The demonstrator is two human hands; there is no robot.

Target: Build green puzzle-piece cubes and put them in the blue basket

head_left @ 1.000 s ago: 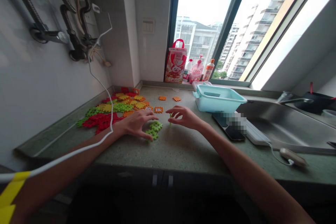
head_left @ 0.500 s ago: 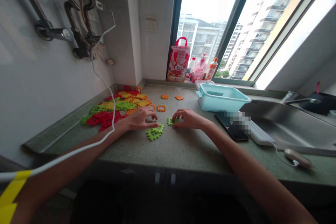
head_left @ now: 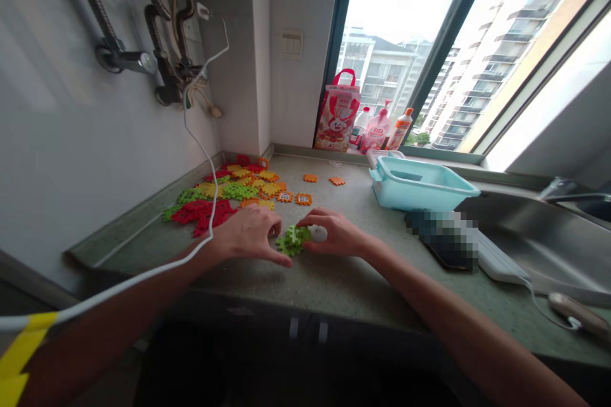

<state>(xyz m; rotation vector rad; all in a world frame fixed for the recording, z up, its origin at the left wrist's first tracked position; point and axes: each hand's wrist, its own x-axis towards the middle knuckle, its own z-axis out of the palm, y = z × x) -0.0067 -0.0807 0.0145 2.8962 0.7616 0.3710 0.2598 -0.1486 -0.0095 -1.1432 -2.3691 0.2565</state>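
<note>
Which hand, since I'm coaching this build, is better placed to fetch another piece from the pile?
Left, probably: the left hand lies closer to the pile of red and yellow pieces, while the right hand sits beyond the green cluster, on its far side.

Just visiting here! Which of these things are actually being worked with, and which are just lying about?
Being worked with:
- left hand
- right hand
- bright green interlocking plastic pieces between them
- heap of red, yellow and green plastic pieces

Just lying about:
- teal plastic basket
- pink pump bottle
- red-and-white printed carrier bag
- stainless steel sink
</note>
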